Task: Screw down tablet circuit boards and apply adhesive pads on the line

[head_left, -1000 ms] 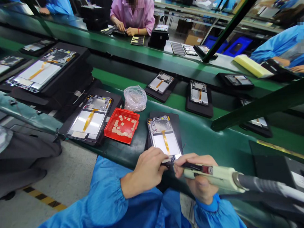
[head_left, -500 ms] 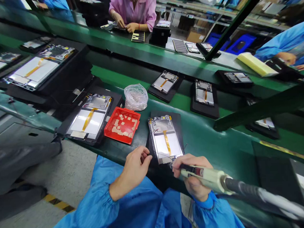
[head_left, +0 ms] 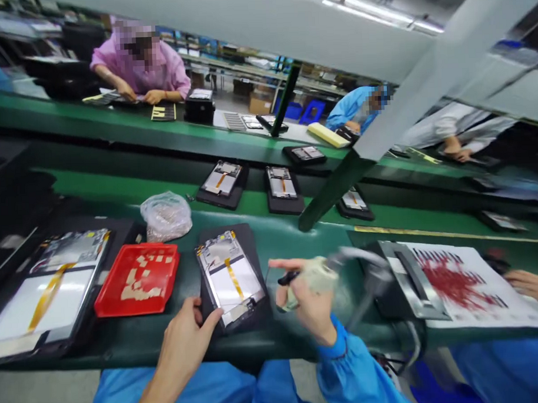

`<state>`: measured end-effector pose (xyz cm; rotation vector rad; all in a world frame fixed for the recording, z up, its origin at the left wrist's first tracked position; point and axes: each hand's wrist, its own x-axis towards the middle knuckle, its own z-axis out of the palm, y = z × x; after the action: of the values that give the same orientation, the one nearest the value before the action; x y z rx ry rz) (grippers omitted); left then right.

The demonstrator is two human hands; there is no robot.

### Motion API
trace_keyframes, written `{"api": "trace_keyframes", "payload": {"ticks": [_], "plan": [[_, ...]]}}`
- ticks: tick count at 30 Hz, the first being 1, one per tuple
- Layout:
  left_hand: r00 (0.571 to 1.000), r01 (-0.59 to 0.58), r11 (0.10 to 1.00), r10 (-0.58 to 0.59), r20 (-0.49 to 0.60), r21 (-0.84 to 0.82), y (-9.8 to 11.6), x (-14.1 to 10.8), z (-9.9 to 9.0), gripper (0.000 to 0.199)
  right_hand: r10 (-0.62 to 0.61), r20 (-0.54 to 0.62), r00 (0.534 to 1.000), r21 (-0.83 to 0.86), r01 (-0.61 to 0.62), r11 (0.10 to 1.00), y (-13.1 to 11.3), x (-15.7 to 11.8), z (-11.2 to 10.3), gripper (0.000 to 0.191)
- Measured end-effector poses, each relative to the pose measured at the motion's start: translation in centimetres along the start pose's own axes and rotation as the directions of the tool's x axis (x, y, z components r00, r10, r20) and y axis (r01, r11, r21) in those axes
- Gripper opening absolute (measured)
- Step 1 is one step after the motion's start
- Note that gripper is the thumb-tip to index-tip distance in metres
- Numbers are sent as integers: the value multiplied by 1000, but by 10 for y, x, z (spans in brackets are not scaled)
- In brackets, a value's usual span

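Note:
An opened tablet (head_left: 230, 273), its circuit board and white battery showing and an orange ribbon down the middle, lies on a black pad (head_left: 248, 240) in front of me. My left hand (head_left: 185, 328) is at its lower left corner, thumb on the edge and fingers curled against the side. To the right of the tablet, my right hand (head_left: 310, 300) grips a cream electric screwdriver (head_left: 318, 279), raised off the bench, index finger stretched forward. Its cable is blurred. A red tray (head_left: 109, 295) with small beige pieces sits left of the pad.
A clear plastic bag (head_left: 166, 217) of tiny parts stands behind the tray. Another opened tablet (head_left: 55, 291) lies far left. Tablets on pads line the green belt, behind a green post (head_left: 326, 193). A metal-edged box and white sheet (head_left: 510, 299) with red wires are right, near another person's hand (head_left: 532, 286).
My view has swung to the right. My left hand has come onto the tablet's corner. My right hand has lifted the screwdriver away from the tablet's lower edge, to the right.

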<state>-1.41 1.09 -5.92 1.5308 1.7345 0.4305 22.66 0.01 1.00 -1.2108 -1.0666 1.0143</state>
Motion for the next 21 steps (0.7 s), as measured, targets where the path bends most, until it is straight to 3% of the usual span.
{"api": "trace_keyframes", "payload": {"ticks": [2,4,8,11,13,15,17,19,21], "plan": [[999,33,998,-32,12,-56,2,0,4,61,274,-24,961,-276,-270,923,7,1,-20,32],[999,54,988,-54,7,-142,8,-5,11,65,403,27,915,-358,-368,858,16,-5,-27,24],[989,102,899,-138,-55,-426,29,-22,29,74,428,89,899,-345,-375,860,18,-29,-20,18],[979,130,743,-201,-33,-656,46,-27,22,83,434,142,890,-265,-388,883,5,-37,-22,20],[978,136,645,-208,-1,-752,57,-20,3,82,437,180,881,-195,-404,894,-2,-28,-35,30],[984,121,587,-177,19,-800,68,1,-24,73,443,144,885,-191,-415,890,-4,-10,-55,42],[994,62,581,-109,-2,-812,81,36,-55,60,448,60,892,-358,-399,844,2,14,-77,42],[996,-19,592,-56,-64,-806,93,82,-88,50,415,13,910,-615,-320,721,13,37,-95,28],[993,-58,614,-45,-108,-787,105,133,-119,37,368,11,930,-748,-237,620,23,52,-107,22]]}}
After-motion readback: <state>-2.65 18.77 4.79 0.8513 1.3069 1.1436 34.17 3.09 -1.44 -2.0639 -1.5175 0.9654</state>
